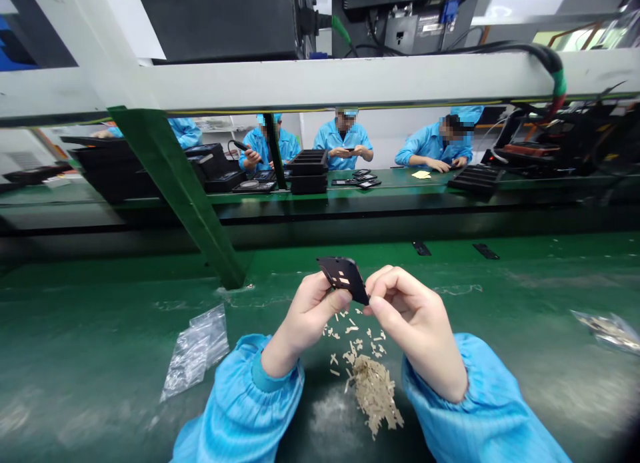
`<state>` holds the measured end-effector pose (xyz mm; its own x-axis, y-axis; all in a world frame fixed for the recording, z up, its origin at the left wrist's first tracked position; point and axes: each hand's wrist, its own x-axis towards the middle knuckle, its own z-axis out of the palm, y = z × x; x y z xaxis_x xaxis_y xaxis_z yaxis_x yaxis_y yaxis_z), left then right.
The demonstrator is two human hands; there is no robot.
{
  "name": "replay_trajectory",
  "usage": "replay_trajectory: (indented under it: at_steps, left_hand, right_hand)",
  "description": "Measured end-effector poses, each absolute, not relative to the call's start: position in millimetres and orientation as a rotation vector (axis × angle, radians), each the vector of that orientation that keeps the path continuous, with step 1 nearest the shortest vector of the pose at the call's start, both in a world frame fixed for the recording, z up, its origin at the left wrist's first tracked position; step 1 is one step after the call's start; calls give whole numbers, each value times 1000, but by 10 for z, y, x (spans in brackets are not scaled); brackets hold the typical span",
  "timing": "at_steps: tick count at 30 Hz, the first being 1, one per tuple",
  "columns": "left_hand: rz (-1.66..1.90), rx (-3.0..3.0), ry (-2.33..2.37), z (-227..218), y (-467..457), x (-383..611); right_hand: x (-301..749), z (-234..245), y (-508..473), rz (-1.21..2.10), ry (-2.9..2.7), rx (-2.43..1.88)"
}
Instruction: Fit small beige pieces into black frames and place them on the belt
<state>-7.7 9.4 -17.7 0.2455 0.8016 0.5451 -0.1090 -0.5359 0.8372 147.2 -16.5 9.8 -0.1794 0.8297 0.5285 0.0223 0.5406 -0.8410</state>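
A thin black plastic panel (350, 276) with rounded corners and a few small pale patches is held up above the green bench. My left hand (315, 310) grips its left side, thumb on the near face. At the panel's lower right corner, the thumb and fingertips of my right hand (407, 310) are pinched together; whether a small piece sits between them I cannot make out. Below and between my hands lies a heap of small beige pieces (375, 390), with loose ones scattered (353, 330) behind it.
A clear plastic bag (197, 350) lies to the left, and another bag with pieces inside (607, 330) at far right. Two black parts (421, 248) (486, 251) rest near the bench's back. A slanted green post (175, 190) stands at left. Across the line, co-workers in blue sit by black trays (309, 173).
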Motion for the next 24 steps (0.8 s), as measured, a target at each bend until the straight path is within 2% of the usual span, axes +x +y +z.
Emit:
replay_trajectory:
  at_steps: [12,24]
  left_hand:
    - [1334,1793,614,-134,114,-143]
    - [1130,1296,525,-75,11,-22]
  right_hand:
    - [1478,141,-163,910,-1624,-757]
    - [1539,41,-134,1350,-1474,-518]
